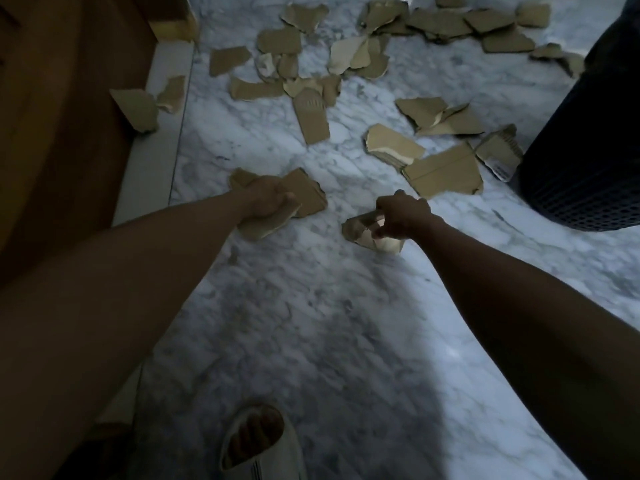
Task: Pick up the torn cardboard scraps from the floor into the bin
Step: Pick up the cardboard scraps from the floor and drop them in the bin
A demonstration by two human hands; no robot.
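Both hands are gripping torn cardboard low over the marble floor (311,323).

The left hand (265,199) is curling its grip round a bundle of scraps (304,194), while the right hand (403,216) is pinching a crumpled scrap (360,233) that is touching the floor. More loose scraps (313,116) are lying scattered from 11 to 2 o'clock. The dark mesh bin (585,161) is standing at 3 o'clock, with a large piece (445,174) just beside it. A sandalled foot (258,441) is showing at 6 o'clock.
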